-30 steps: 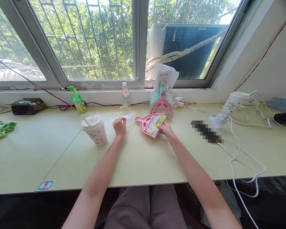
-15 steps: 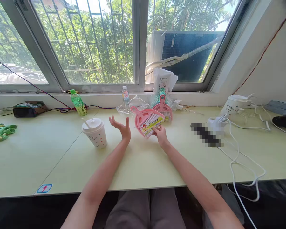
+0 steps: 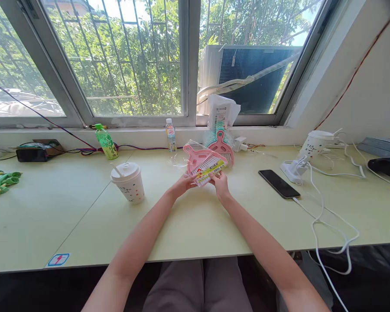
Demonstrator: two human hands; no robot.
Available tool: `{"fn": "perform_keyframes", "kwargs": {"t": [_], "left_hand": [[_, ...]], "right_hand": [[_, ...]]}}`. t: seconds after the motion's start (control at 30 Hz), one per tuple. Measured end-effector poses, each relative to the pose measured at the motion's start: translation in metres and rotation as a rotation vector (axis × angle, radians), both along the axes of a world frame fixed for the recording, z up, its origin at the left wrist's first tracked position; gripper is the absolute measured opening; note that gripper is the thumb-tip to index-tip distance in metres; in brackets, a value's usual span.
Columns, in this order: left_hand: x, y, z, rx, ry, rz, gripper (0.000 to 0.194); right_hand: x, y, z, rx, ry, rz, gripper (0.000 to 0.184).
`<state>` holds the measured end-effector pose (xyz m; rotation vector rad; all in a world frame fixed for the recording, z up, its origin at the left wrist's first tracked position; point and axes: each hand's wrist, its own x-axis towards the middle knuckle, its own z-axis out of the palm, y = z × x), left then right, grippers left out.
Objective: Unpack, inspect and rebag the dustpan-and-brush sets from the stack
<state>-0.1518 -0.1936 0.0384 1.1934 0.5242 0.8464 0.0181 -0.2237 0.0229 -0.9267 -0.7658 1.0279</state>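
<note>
A small pink dustpan and brush set (image 3: pixel 201 160) with a yellow label is held between my two hands, tilted above the table. My left hand (image 3: pixel 183 184) grips its lower left edge. On the lower right side, my right hand (image 3: pixel 220 183) pinches it beside the label, thumb on top. Some fingers of both hands are hidden beneath the set. Clear plastic film (image 3: pixel 178 160) shows at the set's left and top. Right behind it stands a stack of similar dustpan sets (image 3: pixel 221 145), the front one pink and those behind green.
A white lidded cup (image 3: pixel 129 184) with a straw stands left of my arms. Green (image 3: pixel 106 142) and clear (image 3: pixel 170 135) bottles stand near the window. At right lie a phone (image 3: pixel 278 183), a white power strip (image 3: pixel 292 171) and loose cables; another cup (image 3: pixel 315 145) stands behind.
My left hand, open and apart from the dustpan set before, has moved right and closed on its left edge. The clear film by the bottle has shifted toward the set.
</note>
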Motion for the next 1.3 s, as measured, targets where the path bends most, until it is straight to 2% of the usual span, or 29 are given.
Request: {"fn": "perform_keyframes", "kwargs": {"t": [0.07,0.17,0.27,0.43,0.57,0.73,0.8,0.87,1.0,1.1,1.3], "left_hand": [[0.002,0.0,0.0,0.015,-0.029,0.04,0.059],[0.001,0.003,0.002,0.061,-0.116,0.141,0.058],[-0.001,0.004,0.003,0.081,-0.138,0.164,0.061],[0.002,-0.001,0.001,0.043,-0.142,0.186,0.067],[0.007,-0.003,-0.002,0.084,-0.175,0.187,0.068],[0.009,0.002,-0.008,0.079,-0.154,0.207,0.072],[0.008,0.004,-0.01,0.08,-0.135,0.218,0.071],[0.006,0.004,-0.01,0.087,-0.123,0.228,0.069],[0.001,0.006,-0.006,0.111,-0.102,0.236,0.072],[0.002,0.005,-0.004,0.126,-0.103,0.245,0.075],[0.006,0.0,-0.004,0.109,-0.095,0.235,0.075]], "right_hand": [[0.003,0.001,0.001,0.004,-0.007,-0.005,0.037],[0.005,0.001,0.004,0.006,-0.065,0.088,0.038],[0.0,-0.002,0.007,-0.007,-0.117,0.15,0.039],[-0.01,-0.008,0.01,-0.003,-0.086,0.028,0.036],[-0.007,-0.008,0.011,-0.077,-0.119,-0.029,0.037],[0.0,-0.004,0.01,-0.039,-0.12,-0.139,0.061],[0.002,-0.003,0.01,-0.038,-0.104,-0.163,0.064],[0.004,-0.002,0.012,-0.042,-0.103,-0.14,0.06],[0.007,-0.001,0.017,-0.033,-0.177,0.02,0.053],[0.008,-0.002,0.019,-0.017,-0.154,0.064,0.048],[0.008,-0.002,0.017,-0.03,-0.006,-0.127,0.061]]}}
